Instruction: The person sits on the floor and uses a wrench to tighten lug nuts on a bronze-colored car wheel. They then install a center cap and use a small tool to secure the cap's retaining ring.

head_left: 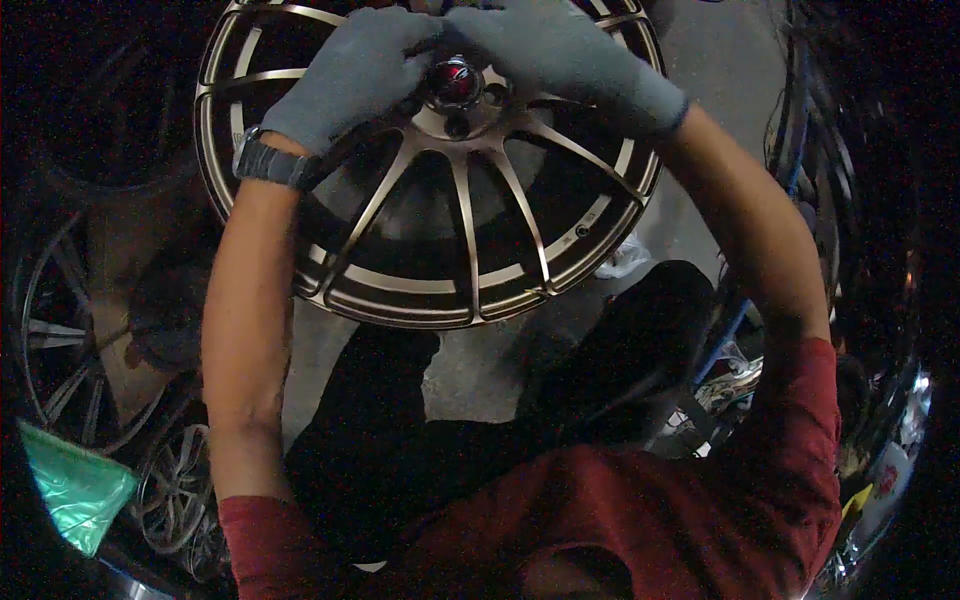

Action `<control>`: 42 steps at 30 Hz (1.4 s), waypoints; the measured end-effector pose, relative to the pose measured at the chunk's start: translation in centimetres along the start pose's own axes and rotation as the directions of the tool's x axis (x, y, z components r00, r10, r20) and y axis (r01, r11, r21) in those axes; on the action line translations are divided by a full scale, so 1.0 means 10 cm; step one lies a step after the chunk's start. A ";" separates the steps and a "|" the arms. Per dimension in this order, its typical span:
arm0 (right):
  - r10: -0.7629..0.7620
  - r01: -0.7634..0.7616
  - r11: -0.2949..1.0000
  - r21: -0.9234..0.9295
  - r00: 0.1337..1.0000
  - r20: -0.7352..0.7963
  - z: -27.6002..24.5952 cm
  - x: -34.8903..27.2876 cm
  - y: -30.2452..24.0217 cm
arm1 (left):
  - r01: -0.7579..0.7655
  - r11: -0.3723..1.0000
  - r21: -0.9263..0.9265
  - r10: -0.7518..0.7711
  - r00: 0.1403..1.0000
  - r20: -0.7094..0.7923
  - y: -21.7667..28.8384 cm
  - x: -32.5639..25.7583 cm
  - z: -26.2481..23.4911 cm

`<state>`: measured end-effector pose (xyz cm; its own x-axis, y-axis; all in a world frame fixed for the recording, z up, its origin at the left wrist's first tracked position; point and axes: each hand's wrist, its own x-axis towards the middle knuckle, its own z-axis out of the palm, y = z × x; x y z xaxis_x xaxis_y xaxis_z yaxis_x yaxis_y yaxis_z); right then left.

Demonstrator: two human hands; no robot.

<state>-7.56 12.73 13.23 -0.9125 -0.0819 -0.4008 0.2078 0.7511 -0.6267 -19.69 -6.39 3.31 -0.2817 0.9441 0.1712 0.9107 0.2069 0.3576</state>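
A bronze multi-spoke alloy wheel rim (462, 200) lies face up before me, its top edge cut off by the picture. At its hub sits a round black centre cap (455, 82) with a red middle, ringed by bolt holes. My left hand (360, 75), in a grey glove, reaches over the spokes to the cap's far left side. From the right, my right hand (560, 60), gloved alike, comes to the cap's far right side. The fingers of both hands are bent and meet just beyond the cap, near a small dark spot. What they hold there is hidden.
More wheel rims (70, 340) stand at the left, with a smaller rim (175, 485) below them. A green plastic bag (80, 485) lies at lower left. Clear crumpled plastic (625, 258) rests beside the bronze rim. Cables and clutter (725, 390) line the right.
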 end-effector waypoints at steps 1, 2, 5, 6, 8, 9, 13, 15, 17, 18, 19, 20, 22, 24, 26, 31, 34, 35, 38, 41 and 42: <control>-0.061 0.061 0.997 -0.054 0.998 -0.004 -0.03 -0.05 0.01 | -0.014 1.000 -0.011 0.013 1.000 -0.014 0.01 0.00 0.01; -0.124 0.122 0.987 -0.108 0.992 -0.011 -0.05 -0.09 0.01 | -0.028 0.999 -0.022 0.027 0.999 -0.029 0.02 0.00 0.02; -0.528 0.392 0.759 -0.520 0.838 -0.139 0.03 -0.17 0.15 | 0.011 1.000 -0.019 -0.011 1.000 0.006 0.03 0.02 0.02; -0.663 0.490 0.611 -0.622 0.746 -0.064 0.00 -0.12 0.24 | 0.037 0.999 -0.011 -0.037 0.999 0.030 0.03 0.02 0.01; -0.762 0.544 0.415 -0.729 0.646 0.049 -0.06 -0.07 0.28 | 0.005 0.999 -0.033 -0.005 1.000 -0.029 0.03 0.01 0.03; -0.755 0.530 0.391 -0.752 0.652 0.068 -0.08 -0.04 0.28 | -0.012 0.999 -0.042 0.010 0.998 -0.058 0.02 0.01 0.04; -0.814 0.583 0.342 -0.737 0.576 0.077 -0.08 0.00 0.22 | -0.021 0.999 0.025 0.023 0.998 -0.063 -0.03 -0.04 0.05; -0.813 0.570 0.304 -0.763 0.572 0.104 -0.07 0.04 0.21 | -0.028 0.999 0.018 0.029 0.997 -0.069 -0.04 -0.05 0.05; -0.775 0.535 0.335 -0.775 0.625 0.096 -0.06 0.08 0.23 | 0.014 0.999 0.048 -0.013 1.000 -0.018 0.01 -0.01 0.04; -0.748 0.521 0.389 -0.759 0.660 0.070 0.00 0.11 0.24 | 0.035 0.997 0.065 -0.035 0.999 0.006 0.04 0.01 0.03; -0.723 0.511 0.439 -0.739 0.690 0.047 0.05 0.15 0.21 | 0.056 0.996 0.068 -0.058 0.998 0.016 0.04 0.00 0.02; -0.621 0.443 0.600 -0.666 0.782 -0.040 0.09 0.18 0.18 | 0.078 0.994 0.071 -0.080 0.996 0.025 0.04 -0.01 0.01; -0.350 0.240 0.851 -0.467 0.922 -0.164 0.16 0.19 0.10 | 0.069 0.995 0.071 -0.070 0.997 0.016 0.03 0.00 0.02; -0.484 0.297 0.755 -0.584 0.854 -0.191 0.26 0.33 0.40 | 0.004 0.998 0.070 -0.003 1.000 -0.018 0.02 0.04 0.03; -0.580 0.362 0.657 -0.662 0.803 -0.136 0.28 0.36 0.48 | -0.030 0.999 0.038 0.033 0.997 -0.074 0.01 -0.01 0.03; -0.567 0.376 0.752 -0.542 0.788 -0.241 0.15 0.00 0.20 | -0.058 0.997 -0.042 0.057 0.998 -0.021 -0.02 0.02 0.05; -0.634 0.366 0.587 -0.722 0.762 -0.129 0.03 -0.13 0.13 | -0.052 0.998 0.026 0.053 0.997 -0.058 0.01 -0.02 0.04; -0.672 0.383 0.530 -0.756 0.734 -0.099 0.02 -0.11 0.13 | -0.062 0.997 0.037 0.064 0.996 -0.066 -0.04 -0.02 0.06; -0.669 0.362 0.481 -0.798 0.741 -0.066 0.02 -0.03 0.12 | -0.056 0.995 0.079 0.061 0.996 -0.069 -0.12 -0.02 0.09; -0.401 0.207 0.746 -0.633 0.898 -0.179 0.13 0.01 0.08 | -0.032 0.999 0.036 0.034 0.998 -0.053 -0.03 0.02 0.06; -0.286 0.151 0.859 -0.489 0.934 -0.214 0.21 0.06 0.15 | -0.024 1.000 0.006 0.024 0.999 -0.046 0.03 0.04 0.05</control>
<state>-7.06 12.39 10.62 -0.9871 -0.1512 -0.0518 -0.1317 0.9533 -0.2718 -19.40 -5.85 3.06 -0.2731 0.9361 0.2216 0.9189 0.1857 0.3481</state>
